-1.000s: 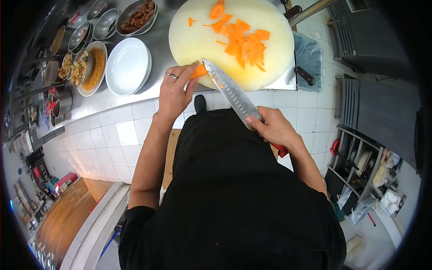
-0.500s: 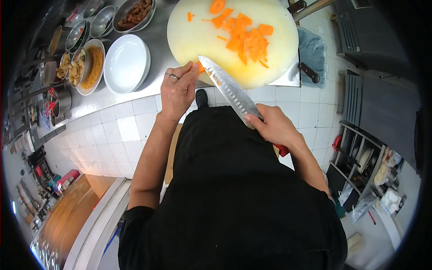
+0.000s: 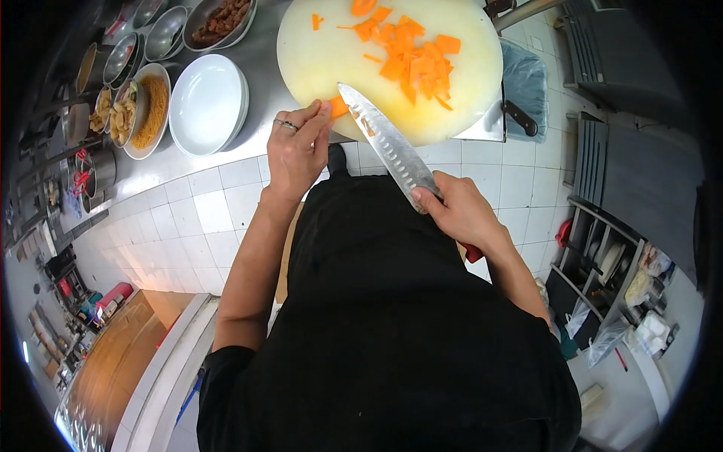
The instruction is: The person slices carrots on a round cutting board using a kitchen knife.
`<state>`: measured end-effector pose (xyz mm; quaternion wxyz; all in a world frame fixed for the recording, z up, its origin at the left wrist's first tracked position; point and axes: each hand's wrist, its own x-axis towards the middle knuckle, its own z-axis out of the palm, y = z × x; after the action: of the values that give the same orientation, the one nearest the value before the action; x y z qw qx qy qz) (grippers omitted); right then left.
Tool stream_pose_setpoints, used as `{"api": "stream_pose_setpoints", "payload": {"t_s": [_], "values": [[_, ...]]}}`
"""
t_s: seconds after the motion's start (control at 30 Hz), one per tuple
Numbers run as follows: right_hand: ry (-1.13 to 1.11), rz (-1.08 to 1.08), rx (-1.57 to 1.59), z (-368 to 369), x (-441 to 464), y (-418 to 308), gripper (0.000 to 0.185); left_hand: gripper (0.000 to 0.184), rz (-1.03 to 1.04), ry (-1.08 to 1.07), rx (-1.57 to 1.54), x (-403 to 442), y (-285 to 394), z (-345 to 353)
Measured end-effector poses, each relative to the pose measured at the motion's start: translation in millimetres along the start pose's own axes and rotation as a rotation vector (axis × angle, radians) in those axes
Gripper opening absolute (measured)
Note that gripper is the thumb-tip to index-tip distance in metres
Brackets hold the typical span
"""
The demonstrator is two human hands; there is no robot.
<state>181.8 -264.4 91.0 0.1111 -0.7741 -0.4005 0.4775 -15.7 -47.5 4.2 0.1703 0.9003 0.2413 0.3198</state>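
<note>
My left hand (image 3: 299,147) pinches a small orange piece of carrot (image 3: 339,108) at the near left edge of the round cutting board (image 3: 316,68). In my right hand (image 3: 459,207) is a large kitchen knife (image 3: 388,143) with dimples along its blade, gripped by the handle. Its tip points away to the upper left, and the blade lies beside the held carrot; I cannot tell whether they touch. Bits of orange cling to the blade. A loose heap of thin carrot slices (image 3: 414,64) rests on the board, with a rounder carrot slice (image 3: 363,7) at its far side.
Stacked white bowls (image 3: 208,105) stand left of the board on the steel counter (image 3: 263,83). Beyond them are a dish of yellow shreds (image 3: 154,109), a bowl of brown meat (image 3: 222,22) and metal bowls (image 3: 166,34). Another knife (image 3: 520,118) lies at the counter's right edge, over a plastic-lined bin (image 3: 525,79).
The knife tip has shifted slightly right and away from my left hand, and more of the held carrot shows. The whole view has moved a little; both hands keep their grips.
</note>
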Motion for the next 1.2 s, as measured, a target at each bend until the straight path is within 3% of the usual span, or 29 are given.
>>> {"api": "stream_pose_setpoints", "payload": {"t_s": [1.2], "values": [[-0.093, -0.029, 0.350, 15.5, 37.2, -7.5, 0.047, 0.028, 0.041, 0.008, 0.003, 1.7, -5.5, 1.8]]}}
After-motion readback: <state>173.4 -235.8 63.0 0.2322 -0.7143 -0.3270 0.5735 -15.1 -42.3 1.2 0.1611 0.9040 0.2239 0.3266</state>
